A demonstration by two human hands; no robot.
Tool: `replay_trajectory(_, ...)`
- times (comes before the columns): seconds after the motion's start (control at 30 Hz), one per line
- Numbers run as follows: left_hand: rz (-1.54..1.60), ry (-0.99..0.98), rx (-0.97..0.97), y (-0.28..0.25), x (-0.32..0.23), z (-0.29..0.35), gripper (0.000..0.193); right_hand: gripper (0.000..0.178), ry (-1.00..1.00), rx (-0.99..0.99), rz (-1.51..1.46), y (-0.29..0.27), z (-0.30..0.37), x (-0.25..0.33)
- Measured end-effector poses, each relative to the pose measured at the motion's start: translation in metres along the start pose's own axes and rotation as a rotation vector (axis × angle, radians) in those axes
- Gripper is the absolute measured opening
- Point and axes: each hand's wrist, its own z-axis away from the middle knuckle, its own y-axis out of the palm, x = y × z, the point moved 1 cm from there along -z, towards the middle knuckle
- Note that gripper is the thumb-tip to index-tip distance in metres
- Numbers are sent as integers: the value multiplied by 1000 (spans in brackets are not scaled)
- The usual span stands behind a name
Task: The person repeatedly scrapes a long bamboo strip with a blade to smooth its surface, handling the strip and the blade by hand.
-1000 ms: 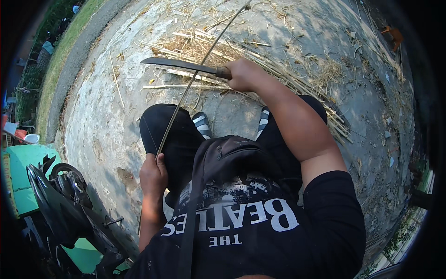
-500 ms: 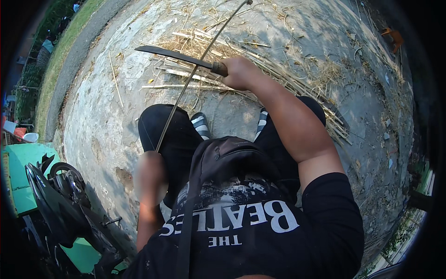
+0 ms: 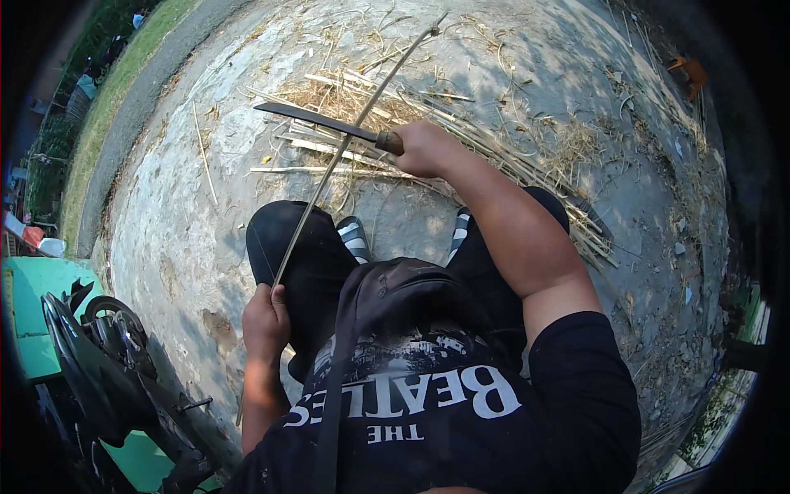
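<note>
My left hand grips the near end of a long thin bamboo strip, which slants up and away to the right over my knee. In my right hand I hold the wooden handle of a dark machete; the blade points left and crosses the strip about halfway along it. Split bamboo sticks and shavings lie piled on the concrete ground in front of my feet. A black bag rests on my lap.
A motorcycle stands at my lower left beside a green surface. A grass strip and a road edge run along the upper left. Dry litter covers the ground on the right.
The machete has risen a little and its blade tilts more across the strip. My left hand moved quickly half a second ago and is now steady on the strip's end.
</note>
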Motion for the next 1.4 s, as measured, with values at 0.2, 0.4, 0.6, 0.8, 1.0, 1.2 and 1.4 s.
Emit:
replay_trajectory(0.2,15,-7,37,-2,1,5,46,23,-182,181,229,10,28,55)
replay_trajectory(0.4,-29,-64,-56,1,-10,-2,41,19,-80,217,119,13,7,26)
replay_trajectory(0.6,-39,-70,-31,2,-3,8,45,23,-224,132,193,18,29,60)
replay_trajectory(0.8,-73,-59,-29,-2,-12,-1,44,25,92,25,108,-6,0,9)
replay_trajectory(1.0,-114,-30,-24,2,-5,5,41,27,-139,177,219,3,26,58)
replay_trajectory(1.2,-54,16,-67,5,-4,0,44,29,38,151,29,8,1,21)
replay_trajectory(1.4,-110,-28,8,-4,-5,0,44,28,-47,175,87,17,8,37)
